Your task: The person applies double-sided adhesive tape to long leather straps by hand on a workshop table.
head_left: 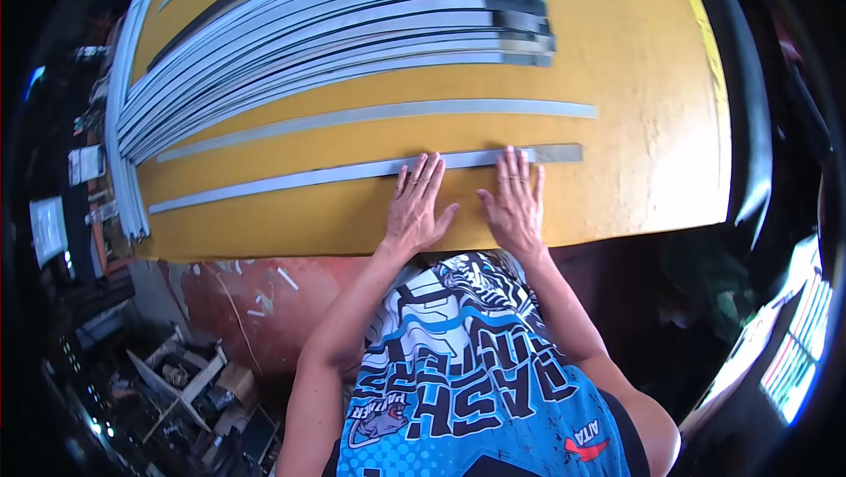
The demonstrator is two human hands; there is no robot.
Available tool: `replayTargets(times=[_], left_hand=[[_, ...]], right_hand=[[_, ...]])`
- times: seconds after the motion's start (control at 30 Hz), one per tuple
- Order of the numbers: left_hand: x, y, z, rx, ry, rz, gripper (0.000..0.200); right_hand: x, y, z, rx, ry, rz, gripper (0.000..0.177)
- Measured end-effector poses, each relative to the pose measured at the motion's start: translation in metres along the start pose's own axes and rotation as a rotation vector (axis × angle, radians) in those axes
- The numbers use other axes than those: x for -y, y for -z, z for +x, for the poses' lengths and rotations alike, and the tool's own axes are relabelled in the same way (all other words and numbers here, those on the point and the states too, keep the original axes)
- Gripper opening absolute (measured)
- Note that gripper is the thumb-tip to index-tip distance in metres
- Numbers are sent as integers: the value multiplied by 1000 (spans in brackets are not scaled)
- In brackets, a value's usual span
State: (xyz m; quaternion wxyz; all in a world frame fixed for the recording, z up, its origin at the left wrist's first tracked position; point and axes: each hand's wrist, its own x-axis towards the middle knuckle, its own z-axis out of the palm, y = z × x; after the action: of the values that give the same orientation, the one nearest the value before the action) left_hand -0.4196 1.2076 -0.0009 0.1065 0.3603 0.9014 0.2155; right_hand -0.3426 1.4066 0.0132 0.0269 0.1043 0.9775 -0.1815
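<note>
A long, narrow pale strip with a greyish bare end lies across the yellow tabletop close to its front edge. My left hand rests palm down, its fingers stretched out and their tips touching the strip. Beside it, nearer the strip's right end, my right hand lies flat in the same way, thumb apart from the fingers. Neither hand grips anything. Just beyond runs a second greyish strip, roughly parallel and separate from the first.
Farther back lies a big layered bundle of pale strips with dark ends. Long pale bars line the table's left edge. Below left, a wooden crate stands among clutter on the floor.
</note>
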Motion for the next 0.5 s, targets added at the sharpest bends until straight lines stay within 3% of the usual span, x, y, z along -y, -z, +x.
replayTargets(times=[0.23,0.5], left_hand=[[110,50,-74,-81,162,99,78],[261,119,-153,-174,232,135,79]], right_hand=[[13,-11,0,-43,-118,-101,74],[19,-49,23,-239,-452,-252,75]])
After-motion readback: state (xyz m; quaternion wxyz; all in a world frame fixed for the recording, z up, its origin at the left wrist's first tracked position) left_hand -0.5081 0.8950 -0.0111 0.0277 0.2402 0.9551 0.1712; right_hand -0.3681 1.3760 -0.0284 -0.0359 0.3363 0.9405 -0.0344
